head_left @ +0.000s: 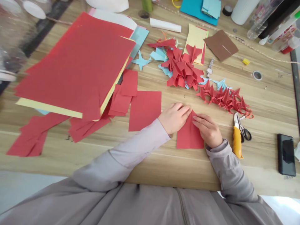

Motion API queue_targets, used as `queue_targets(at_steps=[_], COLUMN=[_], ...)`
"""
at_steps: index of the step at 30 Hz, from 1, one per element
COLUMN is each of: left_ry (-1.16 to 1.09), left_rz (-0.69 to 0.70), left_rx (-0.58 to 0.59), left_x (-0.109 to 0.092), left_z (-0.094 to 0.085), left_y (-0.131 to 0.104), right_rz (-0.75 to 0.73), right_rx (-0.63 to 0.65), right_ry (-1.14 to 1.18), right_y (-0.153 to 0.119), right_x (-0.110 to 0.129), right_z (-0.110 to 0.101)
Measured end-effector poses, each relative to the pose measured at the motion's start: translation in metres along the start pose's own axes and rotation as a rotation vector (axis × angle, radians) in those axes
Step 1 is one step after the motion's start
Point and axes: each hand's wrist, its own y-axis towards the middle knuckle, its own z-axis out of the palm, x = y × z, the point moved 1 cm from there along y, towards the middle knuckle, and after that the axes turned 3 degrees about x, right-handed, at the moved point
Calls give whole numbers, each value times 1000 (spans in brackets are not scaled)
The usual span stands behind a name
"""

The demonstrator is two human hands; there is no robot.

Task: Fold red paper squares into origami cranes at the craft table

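Note:
In the head view a red sheet of paper (190, 140) lies flat in front of me, with a crease down its middle and its top folded to a point. My left hand (174, 117) is closed, its fingertips pressing the upper left edge of this paper. On the upper right side, my right hand (208, 128) has its fingers together and pinched down on the paper near the centre crease. Left of my left hand lies a flat red square (144, 111). Folded red paper cranes (184, 68) are heaped beyond my hands, with a row of more red cranes (223, 97) to the right.
Large red sheets (79, 62) are stacked at left, with cut red pieces around them. A yellow utility knife (237, 142), black-handled scissors (246, 134) and a phone (286, 154) lie at right. A watch (209, 70) and brown paper (221, 45) lie farther back.

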Motion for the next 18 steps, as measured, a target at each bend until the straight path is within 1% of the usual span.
queue_targets(at_steps=[4,12,18], left_ry=[4,19,-15], left_rz=[0,-9,-18], left_rx=[3,-10,-2], left_x=[0,0,0], left_z=[0,2,2], left_y=[1,1,2], right_rz=[-12,17,2], right_rx=[9,46,49], right_ry=[22,7,9], right_y=[1,-1,-2], right_x=[1,-1,-2], right_z=[-1,-2,-2])
